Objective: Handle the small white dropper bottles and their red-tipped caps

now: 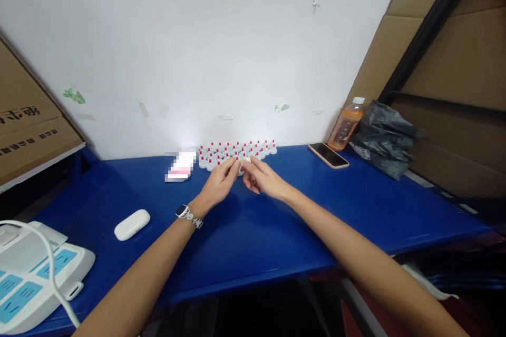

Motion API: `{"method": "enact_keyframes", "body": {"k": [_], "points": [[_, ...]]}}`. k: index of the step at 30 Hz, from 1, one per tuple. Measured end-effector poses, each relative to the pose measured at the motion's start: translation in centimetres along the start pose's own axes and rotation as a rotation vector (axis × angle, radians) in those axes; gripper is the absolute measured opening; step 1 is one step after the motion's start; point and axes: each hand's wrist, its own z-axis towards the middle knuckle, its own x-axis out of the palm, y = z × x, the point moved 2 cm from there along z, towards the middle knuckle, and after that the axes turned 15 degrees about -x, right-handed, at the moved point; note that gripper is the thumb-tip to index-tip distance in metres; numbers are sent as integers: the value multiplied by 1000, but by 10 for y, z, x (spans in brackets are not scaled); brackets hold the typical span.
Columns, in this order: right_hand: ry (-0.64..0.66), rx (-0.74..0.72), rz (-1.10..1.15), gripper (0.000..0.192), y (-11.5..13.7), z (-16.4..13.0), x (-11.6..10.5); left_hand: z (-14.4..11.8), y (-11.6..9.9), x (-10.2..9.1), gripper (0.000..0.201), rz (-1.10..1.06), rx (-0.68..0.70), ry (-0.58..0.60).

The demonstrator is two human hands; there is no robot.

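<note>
My left hand (219, 183) and right hand (261, 179) meet fingertip to fingertip at mid-table, pinched narrow on one small white cap (242, 164) between them; cap too small to tell its tilt or which fingers really bear it; both hands equally near it, left coming from left, right from right; cap sits just in front of the cluster of red-tipped caps (236, 151), which runs in rows left-right along the wall edge of the blue table (356, 210), directly beyond my fingertips, touching or just apart, cannot tell; earbud case (132, 224) well off to my left, phone (328, 155) and juice bottle (347, 125) off right.
</note>
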Motion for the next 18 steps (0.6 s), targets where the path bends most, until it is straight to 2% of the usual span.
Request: {"method": "enact_keyframes", "body": {"k": [3, 6, 8, 10, 13, 16, 18], "points": [[-59, 33, 25, 44, -3, 1, 4, -3, -6, 2, 33, 63, 49, -26], [-69, 105, 117, 50, -1, 2, 7, -6, -13, 1, 30, 145, 129, -104], [-72, 100, 113, 52, 4, 3, 5, -7, -16, 2, 32, 142, 142, -147], [-78, 9, -26, 51, 11, 2, 0, -6, -17, 5, 35, 45, 95, -172], [-77, -126, -358, 45, 20, 0, -8, -3, -18, 13, 42, -154, -2, -173], [-72, -152, -571, 43, 21, -2, -16, 4, -16, 17, 49, -297, -72, -121], [-156, -160, -602, 43, 18, -1, -24, 10, -13, 10, 52, -391, -139, -110]]}}
